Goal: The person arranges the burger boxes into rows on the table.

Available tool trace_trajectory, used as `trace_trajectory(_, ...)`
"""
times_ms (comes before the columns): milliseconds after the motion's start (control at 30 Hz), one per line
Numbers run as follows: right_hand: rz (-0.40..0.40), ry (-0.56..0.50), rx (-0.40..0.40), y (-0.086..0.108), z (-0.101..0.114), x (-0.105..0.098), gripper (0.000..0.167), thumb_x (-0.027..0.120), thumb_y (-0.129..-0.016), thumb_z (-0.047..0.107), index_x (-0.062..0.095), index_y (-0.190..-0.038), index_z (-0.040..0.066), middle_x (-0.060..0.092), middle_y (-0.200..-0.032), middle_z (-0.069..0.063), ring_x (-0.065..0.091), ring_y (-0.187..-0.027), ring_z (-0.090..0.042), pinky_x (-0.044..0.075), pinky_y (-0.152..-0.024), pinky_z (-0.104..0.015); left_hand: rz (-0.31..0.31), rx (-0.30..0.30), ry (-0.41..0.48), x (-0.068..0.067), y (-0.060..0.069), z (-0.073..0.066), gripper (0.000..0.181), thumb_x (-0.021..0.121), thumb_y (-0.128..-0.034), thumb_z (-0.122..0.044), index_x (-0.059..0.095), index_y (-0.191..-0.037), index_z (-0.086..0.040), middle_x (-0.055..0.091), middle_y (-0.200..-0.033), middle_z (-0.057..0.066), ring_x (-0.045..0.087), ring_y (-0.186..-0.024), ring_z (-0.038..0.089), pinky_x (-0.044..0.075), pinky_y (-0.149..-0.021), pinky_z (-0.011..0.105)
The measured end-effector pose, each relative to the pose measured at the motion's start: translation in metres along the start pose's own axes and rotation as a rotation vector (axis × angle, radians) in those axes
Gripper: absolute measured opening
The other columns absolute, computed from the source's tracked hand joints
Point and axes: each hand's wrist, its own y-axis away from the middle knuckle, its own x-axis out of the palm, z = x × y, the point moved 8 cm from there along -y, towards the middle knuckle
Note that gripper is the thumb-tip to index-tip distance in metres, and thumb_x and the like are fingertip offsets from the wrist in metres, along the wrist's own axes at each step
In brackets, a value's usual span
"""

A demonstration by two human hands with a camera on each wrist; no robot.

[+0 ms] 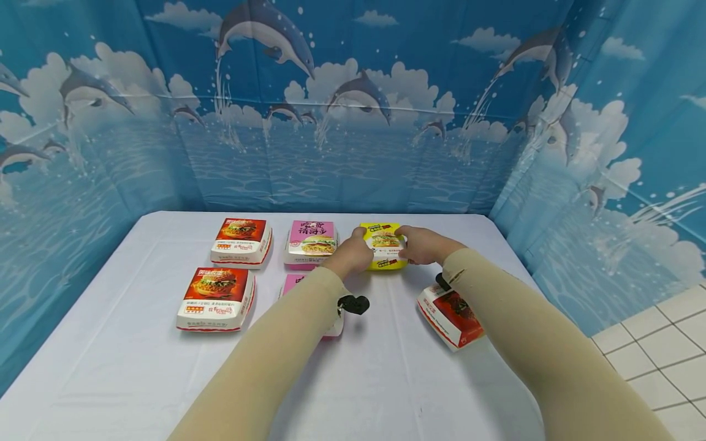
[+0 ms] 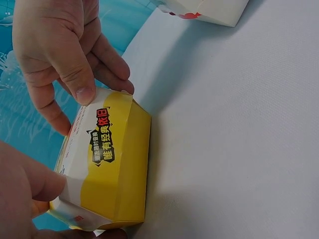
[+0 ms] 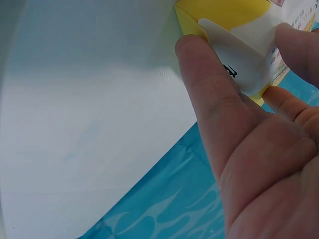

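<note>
A yellow and white burger box (image 1: 384,247) is at the back of the white table, between both hands. The left hand (image 1: 355,252) grips its left side, and in the left wrist view its thumb (image 2: 47,185) lies against the top edge. On the opposite side the right hand (image 1: 426,245) holds the box, thumb over the lid and other fingers along the side wall, as the right wrist view shows with one long finger (image 3: 202,69) on a side flap. The lid is closed, its lettering facing the person. I cannot tell whether the bottom touches the cloth.
Left of the hands stand two red and white burger boxes (image 1: 216,300) and a pink box (image 1: 311,244). A second pink box (image 1: 292,282) is partly behind the left forearm. Another red box (image 1: 449,315) lies angled under the right forearm. A dolphin curtain (image 1: 353,153) hangs behind the table.
</note>
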Motion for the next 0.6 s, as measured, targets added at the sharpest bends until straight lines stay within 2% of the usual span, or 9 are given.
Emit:
trace_trajectory(300, 0.0, 0.011, -0.003, -0.0003, -0.0005, 0.0005, 0.064, 0.061, -0.107, 0.02, 0.032, -0.163, 0.007, 0.074, -0.103, -0.015, 0.063, -0.081, -0.019, 0.051, -0.072, -0.031, 0.003, -0.009, 0.005, 0.0004, -0.0021, 0.0011, 0.072, 0.05, -0.1048, -0.016, 0.018, -0.169, -0.025, 0.048, -0.161, 0.017, 0.055, -0.128, 0.029, 0.04, -0.12, 0.047)
trace_trajectory(600, 0.001, 0.015, -0.01, 0.0041, 0.0009, 0.0002, 0.065, 0.061, -0.107, 0.022, 0.032, -0.163, 0.008, 0.073, -0.104, -0.014, 0.062, -0.081, -0.019, 0.051, -0.075, -0.033, -0.008, -0.009, 0.003, -0.0003, 0.0035, -0.001, 0.073, 0.051, -0.104, -0.015, 0.019, -0.168, -0.024, 0.049, -0.159, 0.018, 0.056, -0.127, 0.029, 0.042, -0.118, 0.046)
